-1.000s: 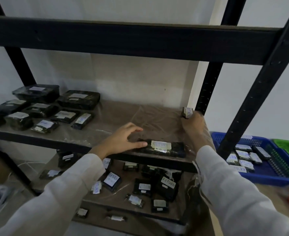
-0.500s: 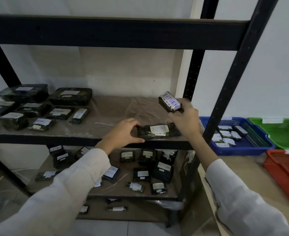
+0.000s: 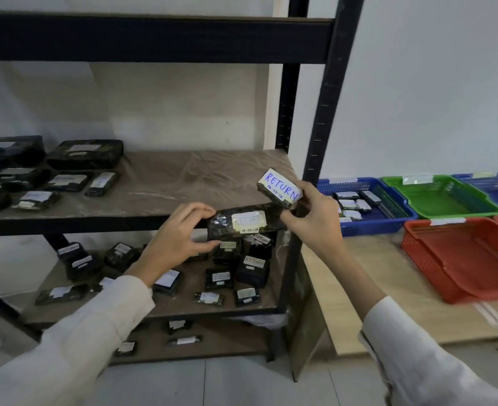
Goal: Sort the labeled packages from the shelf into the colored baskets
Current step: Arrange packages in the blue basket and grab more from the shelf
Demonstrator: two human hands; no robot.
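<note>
The left hand (image 3: 180, 232) and right hand (image 3: 312, 221), its grip also holding the small package (image 3: 280, 187), now pinch the long package (image 3: 242, 224) off the shelf (image 3: 183, 183), basket-bound.

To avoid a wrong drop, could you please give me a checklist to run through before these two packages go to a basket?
1. Label on long package: ok, reads RETURN.
2. Label on small package: ok, reads RETURN.
3. Grip of left hand on long package's left end: ok, pinched.
4. Grip of right hand: ok on small package; on long package's right end, cannot tell.
5. Basket for RETURN: cannot tell, tags unreadable.
6. Room in near blue basket: ok, packages cover only part.
</note>
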